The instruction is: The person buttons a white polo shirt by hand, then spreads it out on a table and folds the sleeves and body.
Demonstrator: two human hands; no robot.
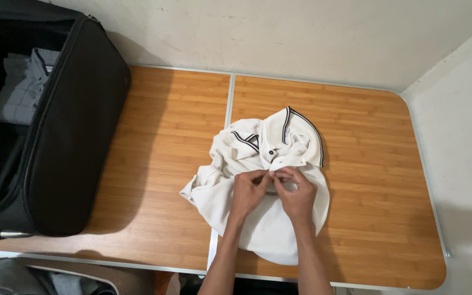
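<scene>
A white polo shirt [271, 147] with dark stripes along its collar lies bunched on a wooden folding table [170, 136]. My left hand [248, 192] and my right hand [297, 195] meet over the shirt's button placket just below the collar. Both pinch the fabric there with fingertips together. The lower part of the shirt is partly hidden under my forearms.
An open black suitcase [72, 131] stands on the table's left end, with a folded grey checked garment [23, 87] inside. A metal seam [228, 98] splits the tabletop. White walls close in behind and at the right. More fabric [23, 276] shows below the table's front edge.
</scene>
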